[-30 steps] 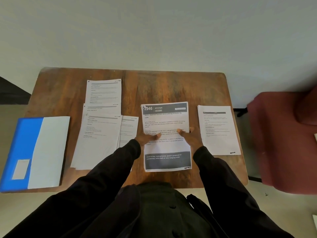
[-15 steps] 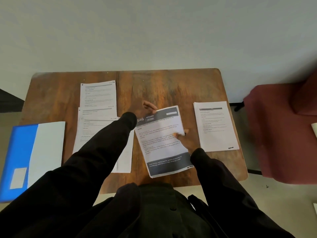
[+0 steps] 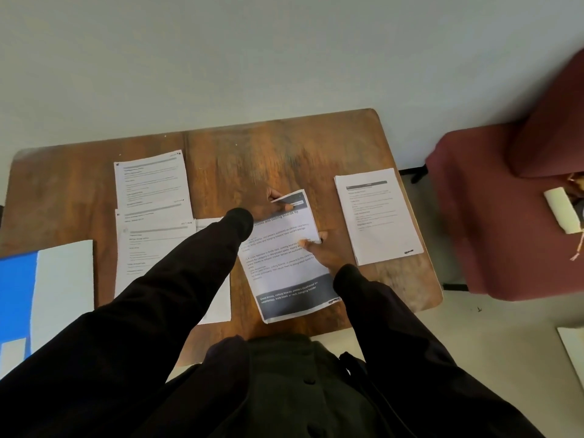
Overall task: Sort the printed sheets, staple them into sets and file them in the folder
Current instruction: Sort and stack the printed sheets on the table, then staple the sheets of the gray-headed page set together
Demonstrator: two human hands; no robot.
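Observation:
A printed sheet with dark bands at top and bottom (image 3: 284, 270) lies tilted on the wooden table (image 3: 240, 159), in front of me. My left hand (image 3: 273, 206) reaches across it and pinches its top left corner. At the sheet's right edge my right hand (image 3: 320, 252) holds it, thumb on top of the print. A blue and white folder (image 3: 60, 289) lies at the table's left end. No stapler is visible.
One printed sheet (image 3: 377, 216) lies to the right of my hands. Several overlapping sheets (image 3: 151, 184) lie to the left, partly under my left sleeve. A maroon chair (image 3: 505, 222) stands close to the table's right end. A wall runs behind the table.
My left hand went from the sheet's lower middle up to its top left corner. The sheet turned from straight to tilted, and my right hand slid to its right edge.

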